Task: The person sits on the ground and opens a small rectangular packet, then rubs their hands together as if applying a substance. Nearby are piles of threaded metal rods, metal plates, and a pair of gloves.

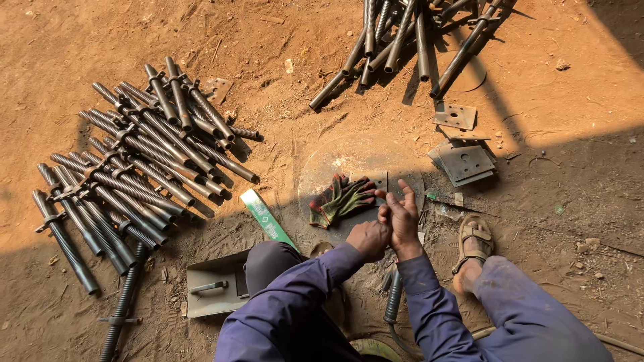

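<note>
- Gloves [342,199], a dark pair with red and green patches, lie crumpled on a round flat metal disc [335,161] on the dirt floor [80,33], just ahead of both hands and not touched by either
- The left hand [369,238] is curled into a loose fist, pressed against the heel of the right; whether anything sits inside that fist cannot be made out
- The right hand [402,214] is spread wide, fingers fanned upward, palm facing the left hand, with nothing visible in it
- The disc is half buried in dust, so its near edge is hard to trace, and shadow covers the lower part of the scene
- A black hose [394,298] runs between the knees and is cut off behind the blue sleeves
- The sandalled foot [473,245] shows on the right; the other foot is mostly hidden under the left arm
- A green and white strip [267,218] lies left of the gloves, its lower end hidden by the knee
- A grey metal box [215,285] sits beside the left knee, partly covered by it
- Threaded steel rods [134,154] are stacked at the left; another rod pile [402,40] at the top runs out of frame
- Square metal plates [464,163] lie in a short stack to the right of the disc
</note>
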Motion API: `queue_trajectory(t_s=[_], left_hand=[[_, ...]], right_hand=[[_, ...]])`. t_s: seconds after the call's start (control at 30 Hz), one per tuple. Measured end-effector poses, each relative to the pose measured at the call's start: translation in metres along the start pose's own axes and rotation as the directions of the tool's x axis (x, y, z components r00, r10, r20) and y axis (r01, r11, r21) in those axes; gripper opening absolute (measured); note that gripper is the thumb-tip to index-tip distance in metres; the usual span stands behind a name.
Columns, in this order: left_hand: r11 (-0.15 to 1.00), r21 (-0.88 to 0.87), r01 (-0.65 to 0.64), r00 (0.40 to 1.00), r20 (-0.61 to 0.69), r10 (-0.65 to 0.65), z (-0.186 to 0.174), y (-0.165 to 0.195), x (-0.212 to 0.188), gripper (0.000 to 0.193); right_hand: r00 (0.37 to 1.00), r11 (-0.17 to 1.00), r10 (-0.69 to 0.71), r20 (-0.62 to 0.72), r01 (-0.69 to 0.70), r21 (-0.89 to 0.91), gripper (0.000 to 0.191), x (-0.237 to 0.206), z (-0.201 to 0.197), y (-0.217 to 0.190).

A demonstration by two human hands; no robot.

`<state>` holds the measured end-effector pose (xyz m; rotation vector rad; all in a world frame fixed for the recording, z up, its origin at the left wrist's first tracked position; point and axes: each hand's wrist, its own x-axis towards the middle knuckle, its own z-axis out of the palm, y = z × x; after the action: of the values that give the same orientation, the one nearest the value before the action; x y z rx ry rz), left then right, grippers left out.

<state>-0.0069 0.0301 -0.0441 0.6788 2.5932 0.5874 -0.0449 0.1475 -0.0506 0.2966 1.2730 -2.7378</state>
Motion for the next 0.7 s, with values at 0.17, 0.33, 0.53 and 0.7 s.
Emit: queue_trajectory(t_s=[0.17,0.33,0.53,0.7], left_hand=[[0.944,-0.312,0.105,0.981,0.19,-0.046,-0.002,0.004,-0.012,0.067],[0.945,-0.286,0.156,0.965,0.25,-0.084,-0.011,0.006,-0.007,0.035],[0.997,0.066,-0.045,0.981,-0.184,0.057,-0.006,0.01,-0.014,0.042],[0.746,-0.63,0.215,0.927,0.373,0.048,-0.001,0.004,-0.01,0.114]], right_hand=[[0.995,0.996,0.063,0.073,-0.067,0.055,0.069,-0.001,-0.008,-0.005],[1.0,1.0,-0.014,0.012,0.013,0.019,0.073,0.003,-0.009,-0.007],[0.998,0.996,0.063,0.005,-0.062,-0.069,0.077,-0.003,-0.005,0.0],[0.996,0.982,-0.004,0.086,-0.012,0.191,0.079,0.002,-0.018,-0.018]])
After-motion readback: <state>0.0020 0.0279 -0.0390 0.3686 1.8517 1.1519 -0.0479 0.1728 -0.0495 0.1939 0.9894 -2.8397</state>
